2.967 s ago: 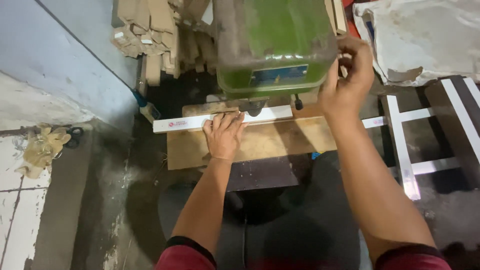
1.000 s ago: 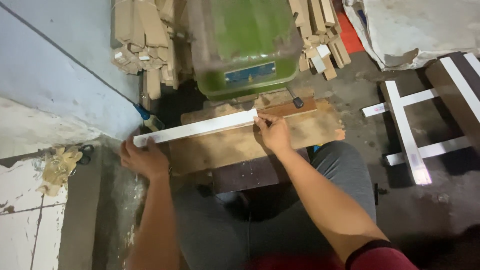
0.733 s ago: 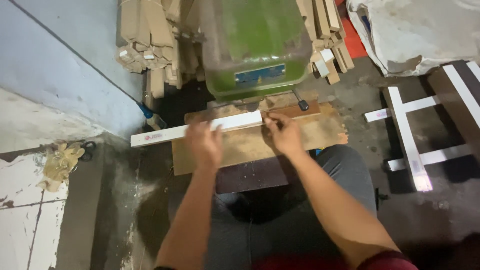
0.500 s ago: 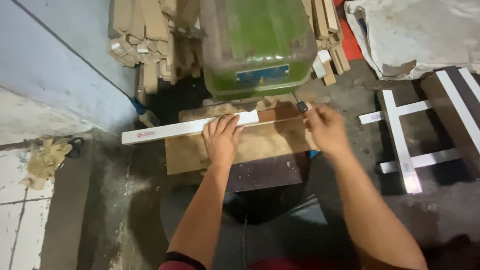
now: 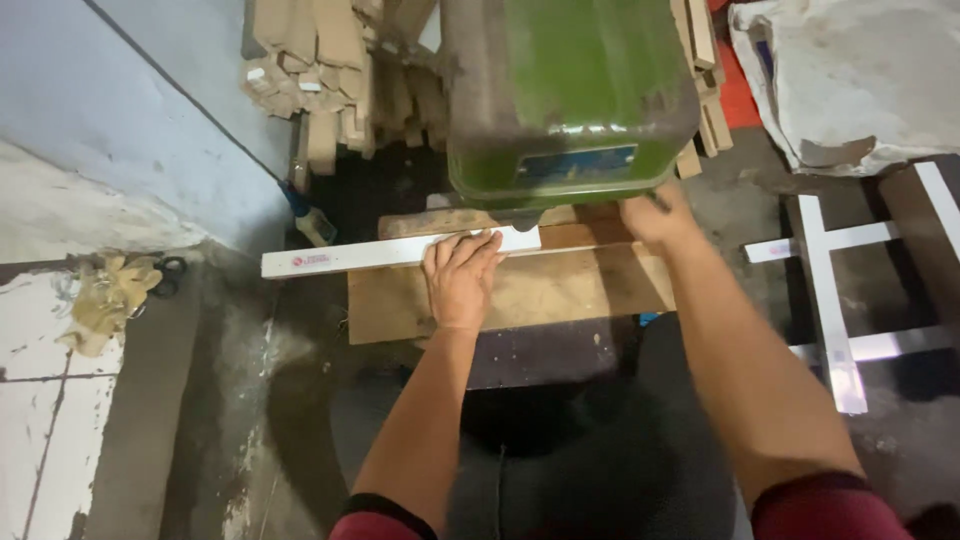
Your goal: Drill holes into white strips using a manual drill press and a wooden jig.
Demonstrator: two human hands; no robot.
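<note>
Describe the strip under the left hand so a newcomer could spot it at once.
Find the big green machine; a wooden board lies below it. Across the board's far edge runs a long white strip, pressed by the left hand. Unlike the crossed white strips at right, it lies alone.

Hidden and cut-off parts

The green machine (image 5: 570,95) ran off the top edge and hid the white strip's (image 5: 390,255) right end; the right hand's (image 5: 655,215) fingers blurred beneath it.

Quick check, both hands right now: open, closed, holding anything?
Left hand: open, palm down, pressing the white strip against the wooden board.
Right hand: up at the green machine; fingers hidden, grip cannot be told.
</note>
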